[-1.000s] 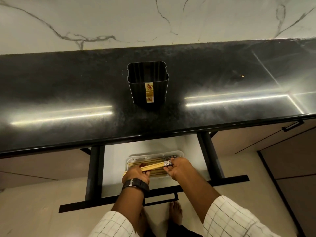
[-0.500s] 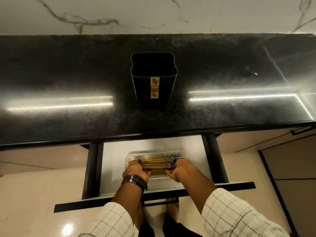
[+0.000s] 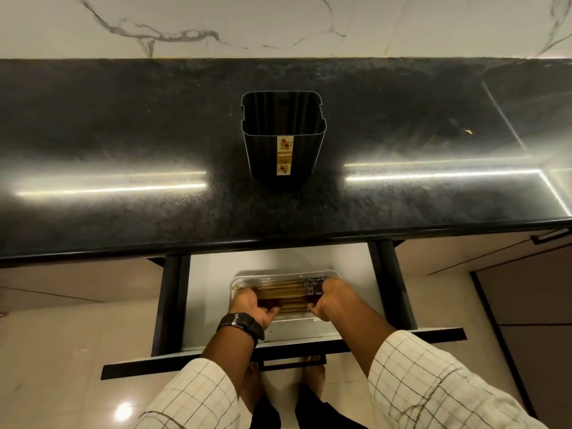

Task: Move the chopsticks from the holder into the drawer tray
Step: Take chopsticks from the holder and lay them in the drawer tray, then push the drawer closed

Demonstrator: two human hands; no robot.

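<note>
A bundle of bamboo chopsticks [image 3: 288, 293] with dark patterned ends lies lengthwise in the clear plastic tray [image 3: 283, 271] inside the open drawer [image 3: 210, 305]. My left hand [image 3: 252, 306] grips the bundle's left end, and a dark watch sits on that wrist. My right hand [image 3: 332, 297] grips the patterned right end. Both hands are down inside the tray. The black chopstick holder [image 3: 283, 144] stands upright on the black countertop [image 3: 123, 134], and nothing shows inside it.
The countertop's front edge [image 3: 278, 239] overhangs the back of the drawer. The drawer's black front panel and handle [image 3: 294, 360] are near my body. A cabinet with a black handle [image 3: 549, 236] stands at the right. Bare feet rest on the pale floor below.
Both hands lowered the chopstick bundle from just above the tray down into it. The camera tilted down a little, so the holder sits higher in view.
</note>
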